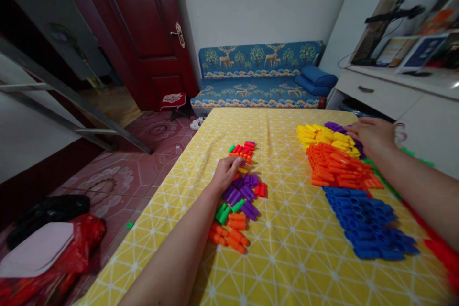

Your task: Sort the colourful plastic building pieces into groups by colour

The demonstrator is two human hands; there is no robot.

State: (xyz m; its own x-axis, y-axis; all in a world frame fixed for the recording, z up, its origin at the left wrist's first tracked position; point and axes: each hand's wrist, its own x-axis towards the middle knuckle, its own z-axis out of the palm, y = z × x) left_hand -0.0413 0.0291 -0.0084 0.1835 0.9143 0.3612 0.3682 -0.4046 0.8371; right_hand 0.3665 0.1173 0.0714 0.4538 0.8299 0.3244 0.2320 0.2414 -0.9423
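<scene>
My left hand rests curled on the yellow patterned cloth, fingers bent over a small cluster of mixed plastic pegs; what it grips, if anything, is hidden. My right hand reaches to the far right, fingers down on the purple pegs beside the yellow peg pile. Sorted piles of orange pegs and blue pegs lie in front of it.
A blue patterned sofa stands beyond the table's far edge. A dark red door is at the left, a white cabinet at the right. Red and green pegs lie along the right edge. Bags sit on the floor.
</scene>
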